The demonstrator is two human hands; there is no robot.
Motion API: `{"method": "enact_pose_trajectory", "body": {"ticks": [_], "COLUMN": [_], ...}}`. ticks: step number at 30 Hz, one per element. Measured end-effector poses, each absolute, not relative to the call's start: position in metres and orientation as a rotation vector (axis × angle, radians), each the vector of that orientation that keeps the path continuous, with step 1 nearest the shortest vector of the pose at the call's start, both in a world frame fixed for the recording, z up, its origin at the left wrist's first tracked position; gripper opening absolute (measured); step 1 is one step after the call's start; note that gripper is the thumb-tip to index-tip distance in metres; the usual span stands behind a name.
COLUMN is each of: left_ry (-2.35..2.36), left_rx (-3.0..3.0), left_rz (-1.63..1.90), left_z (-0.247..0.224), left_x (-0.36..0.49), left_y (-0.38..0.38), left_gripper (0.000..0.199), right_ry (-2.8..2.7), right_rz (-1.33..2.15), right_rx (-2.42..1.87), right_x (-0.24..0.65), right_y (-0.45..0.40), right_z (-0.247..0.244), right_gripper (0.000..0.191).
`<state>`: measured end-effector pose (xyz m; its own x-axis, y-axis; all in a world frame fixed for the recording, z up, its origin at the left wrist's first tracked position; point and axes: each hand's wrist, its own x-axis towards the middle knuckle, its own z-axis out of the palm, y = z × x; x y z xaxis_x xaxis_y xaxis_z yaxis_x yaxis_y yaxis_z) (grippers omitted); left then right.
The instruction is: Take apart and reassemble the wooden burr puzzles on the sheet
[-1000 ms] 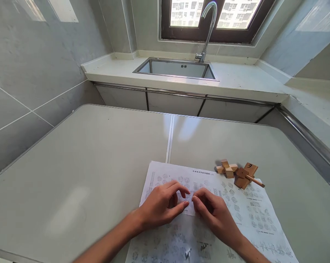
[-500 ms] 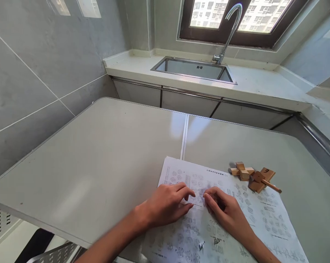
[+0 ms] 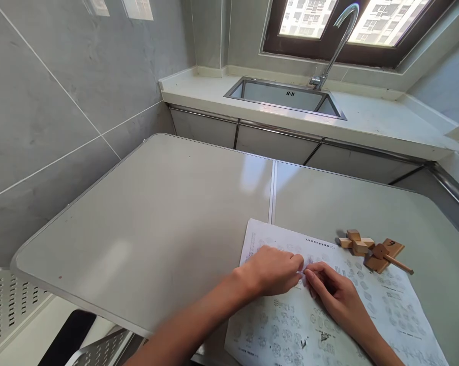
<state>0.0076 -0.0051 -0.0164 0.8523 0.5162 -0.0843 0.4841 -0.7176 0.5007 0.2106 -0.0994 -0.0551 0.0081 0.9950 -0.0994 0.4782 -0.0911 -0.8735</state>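
Left hand (image 3: 278, 270) and right hand (image 3: 336, 292) curled, tips nearly meeting; we can't tell if either pinches anything. Either dragging sideways could skew the printed sheet (image 3: 290, 317).

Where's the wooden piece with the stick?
In the head view, the wooden piece with the stick is on the right, at the far corner of the printed sheet, beside the crossed blocks.

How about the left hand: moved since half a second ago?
Yes: judged against the table seam, the left hand has moved right, nearer the right hand.
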Motion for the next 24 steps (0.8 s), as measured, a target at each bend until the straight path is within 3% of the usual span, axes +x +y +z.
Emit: {"method": "enact_pose_trajectory", "body": {"ticks": [17,24], "left_ry": [0.675,0.674], "left_rx": [2.503,2.514], "left_rz": [0.083,0.127], "left_z": [-0.015,-0.019], "left_x": [0.003,-0.007], "left_y": [-0.015,-0.024], "left_gripper": [0.022,0.024], "right_ry": [-1.487,-1.612], "right_rz": [0.856,0.752], "right_rx": [-1.748,-1.772], "right_x": [0.202,0.202], "right_y": [-0.105,-0.109], "right_z": [-0.054,-0.057], "right_gripper": [0.042,0.035]}}
